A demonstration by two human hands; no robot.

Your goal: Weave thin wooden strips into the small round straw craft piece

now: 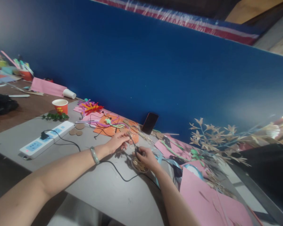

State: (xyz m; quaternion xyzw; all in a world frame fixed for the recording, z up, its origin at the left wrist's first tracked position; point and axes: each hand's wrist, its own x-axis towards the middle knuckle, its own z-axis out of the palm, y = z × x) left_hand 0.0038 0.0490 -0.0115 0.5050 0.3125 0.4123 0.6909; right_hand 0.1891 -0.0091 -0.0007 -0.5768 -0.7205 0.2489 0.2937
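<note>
My left hand (119, 141), with a pale green bangle at the wrist, is pinched on the end of a thin strand just in front of an orange paper sheet (108, 127). My right hand (147, 158) is closed around the dark handles of small scissors (134, 146), whose blades point toward the left fingers. Under the right hand lies a round coil of tan twine (139, 165). Both hands rest low over the grey table (96, 182).
A white power strip (47, 138) with a black plug and cable lies at the left. A red paper cup (60, 106), coloured pipe cleaners (91, 107), a leaning phone (150, 123), pink paper sheets (209, 197) and dried tan branches (217, 141) surround the hands. A blue partition stands behind.
</note>
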